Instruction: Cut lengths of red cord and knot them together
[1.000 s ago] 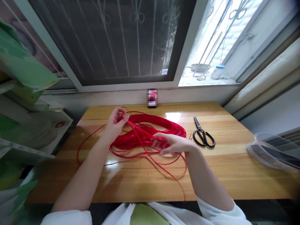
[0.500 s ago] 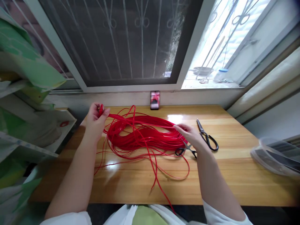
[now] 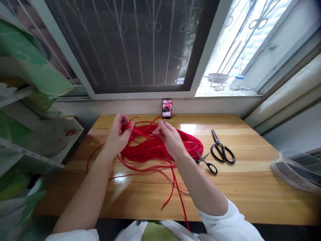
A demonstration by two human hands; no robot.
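Holding red strands (image 3: pixel 138 131) w/ both hands: L hand (image 3: pixel 118 134) grip closed on the bunch, R hand (image 3: pixel 172 138) grip pinching a strand, both above the red coil (image 3: pixel 140 150) lying mid-surface (image 3: pixel 238 192). One loose end passes near edge. Sm. scissors (image 3: pixel 205 160), blades apart, just R of coil; lg. scissors (image 3: pixel 215 136) further R. Phone (image 3: pixel 167 109) upright by wall (image 3: pixel 140 107).

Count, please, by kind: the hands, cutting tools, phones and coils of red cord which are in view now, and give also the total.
Hands: 2 (left hand, right hand)
Cutting tools: 2 (larger scissors, smaller scissors)
Phone: 1
Coil of red cord: 1
Total: 6
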